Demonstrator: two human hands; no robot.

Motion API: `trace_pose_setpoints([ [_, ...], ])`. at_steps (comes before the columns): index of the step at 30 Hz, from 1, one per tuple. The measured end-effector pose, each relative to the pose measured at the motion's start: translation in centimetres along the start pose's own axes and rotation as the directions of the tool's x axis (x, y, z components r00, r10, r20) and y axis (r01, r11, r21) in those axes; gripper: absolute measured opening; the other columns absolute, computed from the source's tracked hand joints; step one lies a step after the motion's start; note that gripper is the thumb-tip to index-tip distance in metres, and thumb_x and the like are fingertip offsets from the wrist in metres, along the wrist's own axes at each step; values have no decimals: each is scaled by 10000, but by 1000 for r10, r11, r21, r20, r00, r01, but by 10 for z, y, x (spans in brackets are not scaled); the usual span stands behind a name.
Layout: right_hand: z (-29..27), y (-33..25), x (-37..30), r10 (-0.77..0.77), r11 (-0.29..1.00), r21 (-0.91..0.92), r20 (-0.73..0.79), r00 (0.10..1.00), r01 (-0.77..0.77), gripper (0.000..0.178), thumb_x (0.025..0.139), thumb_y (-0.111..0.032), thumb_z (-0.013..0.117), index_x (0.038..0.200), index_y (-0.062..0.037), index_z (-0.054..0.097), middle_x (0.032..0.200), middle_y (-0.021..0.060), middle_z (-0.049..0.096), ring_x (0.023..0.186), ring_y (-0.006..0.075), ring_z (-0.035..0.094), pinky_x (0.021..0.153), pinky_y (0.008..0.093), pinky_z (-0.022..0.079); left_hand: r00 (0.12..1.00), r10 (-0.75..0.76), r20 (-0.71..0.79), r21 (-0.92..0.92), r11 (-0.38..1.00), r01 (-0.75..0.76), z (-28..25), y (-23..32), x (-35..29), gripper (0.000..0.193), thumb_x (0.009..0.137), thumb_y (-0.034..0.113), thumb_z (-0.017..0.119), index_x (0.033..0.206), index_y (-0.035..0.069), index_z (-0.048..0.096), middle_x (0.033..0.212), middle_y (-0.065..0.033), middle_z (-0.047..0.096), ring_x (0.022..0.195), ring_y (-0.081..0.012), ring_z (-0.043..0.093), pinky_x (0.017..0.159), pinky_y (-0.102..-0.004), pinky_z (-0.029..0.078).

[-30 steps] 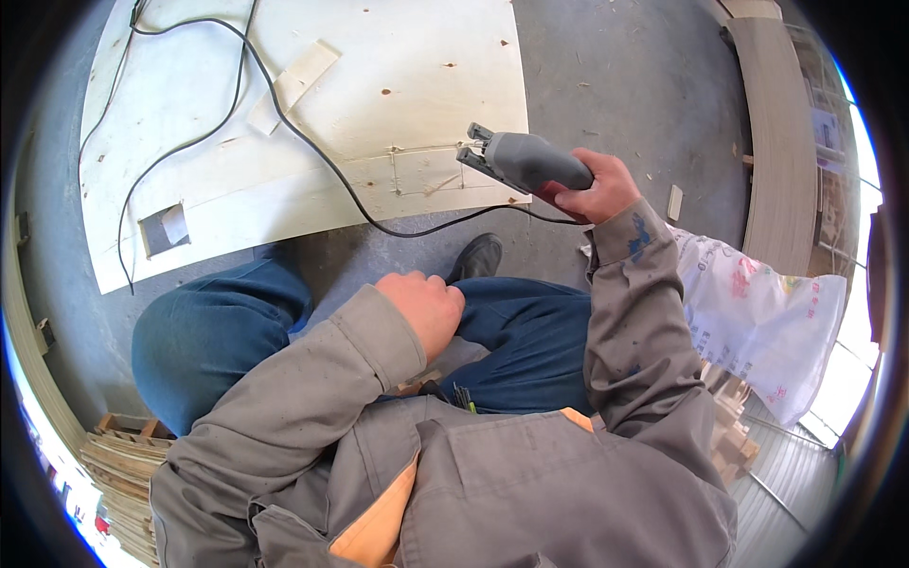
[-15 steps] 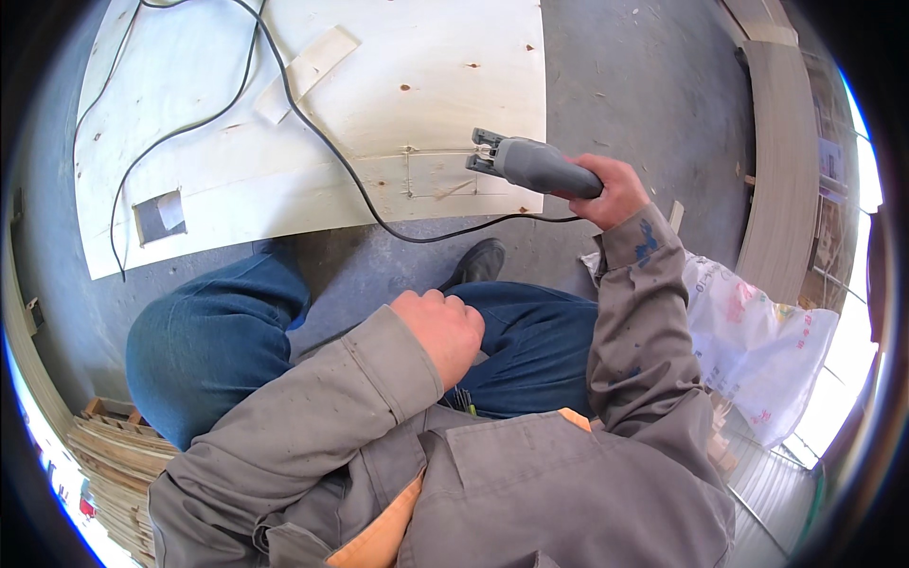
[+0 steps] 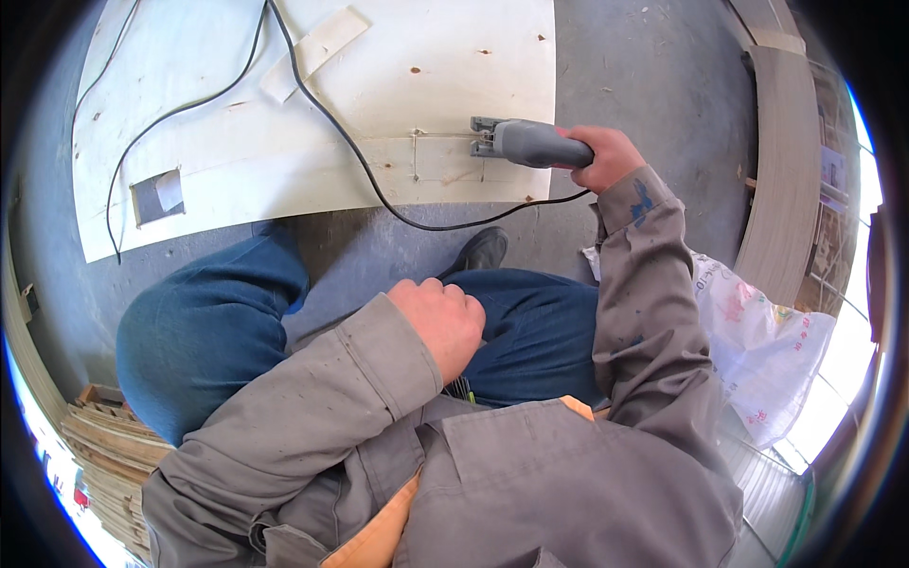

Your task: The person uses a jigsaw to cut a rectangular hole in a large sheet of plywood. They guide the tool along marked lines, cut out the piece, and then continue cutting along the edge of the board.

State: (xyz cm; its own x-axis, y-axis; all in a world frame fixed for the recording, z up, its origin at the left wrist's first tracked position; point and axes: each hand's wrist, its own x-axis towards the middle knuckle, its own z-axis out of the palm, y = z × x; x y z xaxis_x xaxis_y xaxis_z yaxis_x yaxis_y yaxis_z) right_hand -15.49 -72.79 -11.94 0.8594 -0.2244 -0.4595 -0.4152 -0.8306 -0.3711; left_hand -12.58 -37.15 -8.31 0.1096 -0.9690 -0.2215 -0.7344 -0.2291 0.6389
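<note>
My right hand (image 3: 611,159) is closed round the handle end of a grey jigsaw (image 3: 540,144). The jigsaw's foot lies on the near right part of a pale plywood board (image 3: 312,170), at one end of a rectangle marked there. A black power cord (image 3: 352,151) runs from the handle in a curve across the board. On my lap, over the blue trousers (image 3: 540,331), rests my left hand (image 3: 438,325). Its fingers are curled under and mostly hidden, so whether anything is inside them cannot be seen.
A square cutout (image 3: 147,201) opens near the board's left corner, and a loose wood strip (image 3: 317,52) lies farther back. White sacking (image 3: 757,346) sits beside my right arm. Stacked planks (image 3: 114,435) stand at the left; long boards (image 3: 781,180) line the far right.
The jigsaw has swung more level with the board's near edge, its handle end moving away from me. My left hand stays on my lap. The whole view has shifted slightly.
</note>
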Motion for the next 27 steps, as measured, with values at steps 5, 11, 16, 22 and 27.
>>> trace_pose_setpoints([
  [5,4,5,14,25,999,-40,54,998,-22,408,761,10,712,1154,-95,733,1016,200,732,981,392,701,850,406,543,1000,-11,-22,26,1000,11,3,2,-3,152,795,178,694,890,63,663,803,-77,653,777,-243,662,612,-376,498],
  [11,8,4,23,9,993,-114,100,995,3,387,729,0,686,1098,-102,741,954,189,737,953,387,702,830,421,545,1000,-23,-15,45,999,24,-7,4,-12,171,762,147,694,899,68,632,828,-83,662,790,-254,670,631,-369,511],
  [16,7,19,20,44,979,-204,107,993,-21,315,692,-112,778,1001,-86,725,913,178,730,907,388,694,805,437,542,998,33,-58,6,999,-32,2,7,-15,131,782,138,679,876,63,629,812,-89,663,771,-260,674,626,-374,523],
  [22,13,17,35,55,973,-231,156,986,-17,344,685,-144,790,1022,-103,731,928,162,738,928,379,697,825,437,543,999,18,-38,67,998,-15,1,11,-31,119,794,131,673,880,60,630,833,-103,678,795,-269,689,656,-382,552],
  [27,10,12,38,63,961,-275,181,981,-11,346,689,-91,741,1035,-103,735,937,161,741,933,375,700,835,434,546,998,-10,54,90,996,5,-2,5,-37,147,783,122,688,904,55,637,861,-110,687,829,-283,698,693,-396,566],
])
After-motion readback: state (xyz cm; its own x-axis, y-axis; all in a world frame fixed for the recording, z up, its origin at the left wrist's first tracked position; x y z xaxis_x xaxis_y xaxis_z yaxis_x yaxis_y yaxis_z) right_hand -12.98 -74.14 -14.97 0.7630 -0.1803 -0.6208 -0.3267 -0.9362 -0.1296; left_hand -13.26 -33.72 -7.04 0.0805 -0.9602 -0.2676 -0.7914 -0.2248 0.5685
